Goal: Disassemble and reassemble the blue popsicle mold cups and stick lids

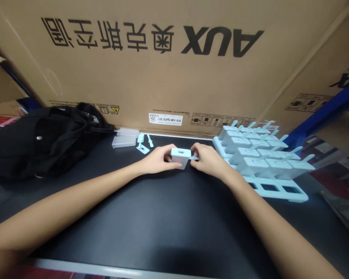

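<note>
My left hand [162, 159] grips a popsicle mold [180, 159], a clear cup topped by a light-blue lid with a slot in it, held upright above the black table. Close to its right side, my right hand [206, 158] pinches a light-blue popsicle stick [194, 158] that points left toward the lid. Whether the stick touches the mold I cannot tell. To the right, a light-blue rack [261, 190] holds several lidded molds with sticks standing out of their tops. Several of the rack's front slots have no mold in them.
Clear mold cups [124, 141] lie at the back left, beside loose light-blue lids [142, 148] and another stick [150, 140]. A black bag [43, 143] covers the table's left end. Behind stands a large cardboard box [151, 77]; a blue post [317, 116] rises at right.
</note>
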A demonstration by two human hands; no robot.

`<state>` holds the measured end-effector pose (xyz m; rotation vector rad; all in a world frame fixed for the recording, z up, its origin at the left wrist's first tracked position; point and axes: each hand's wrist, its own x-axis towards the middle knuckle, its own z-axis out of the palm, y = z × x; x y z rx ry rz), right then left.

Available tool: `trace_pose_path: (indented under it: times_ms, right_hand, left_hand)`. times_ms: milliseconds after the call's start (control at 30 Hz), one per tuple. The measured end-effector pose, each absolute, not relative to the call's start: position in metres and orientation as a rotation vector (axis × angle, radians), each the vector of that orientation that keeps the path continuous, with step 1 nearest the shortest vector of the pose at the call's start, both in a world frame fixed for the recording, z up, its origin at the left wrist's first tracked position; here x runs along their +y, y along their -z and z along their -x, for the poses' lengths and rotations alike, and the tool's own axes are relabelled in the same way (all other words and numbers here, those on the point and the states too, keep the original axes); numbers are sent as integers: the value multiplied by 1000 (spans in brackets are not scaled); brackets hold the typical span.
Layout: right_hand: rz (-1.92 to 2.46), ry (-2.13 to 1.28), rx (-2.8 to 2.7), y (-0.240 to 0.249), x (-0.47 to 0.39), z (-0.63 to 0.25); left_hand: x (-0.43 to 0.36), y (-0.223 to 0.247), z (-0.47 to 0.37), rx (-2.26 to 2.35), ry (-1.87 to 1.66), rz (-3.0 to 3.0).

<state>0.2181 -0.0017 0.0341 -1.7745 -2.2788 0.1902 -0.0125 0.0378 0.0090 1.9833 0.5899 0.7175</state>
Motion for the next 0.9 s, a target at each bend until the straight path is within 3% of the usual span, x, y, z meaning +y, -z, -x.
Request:
trace_pose_path:
  times_ms: [200, 367, 500, 633, 900]
  right_hand:
    - [1455, -164, -1971, -64, -17, -214]
    - [1103, -437, -1662, -87, -37, -193]
    - [1140, -488, -1795, -78, -37, -187]
    - [1186, -297, -2011, -69, -36, -187]
    - [1523, -62, -2071, -73, -65, -162]
  left_hand:
    - [37, -10, 11, 620, -681, -2079]
    - [36, -10, 11, 606, -696, -2090]
    - [37, -9, 11, 627, -686, -2104]
    - [36, -9, 10, 655, -712, -2140]
    - [10, -22, -1, 586, -1044, -2165]
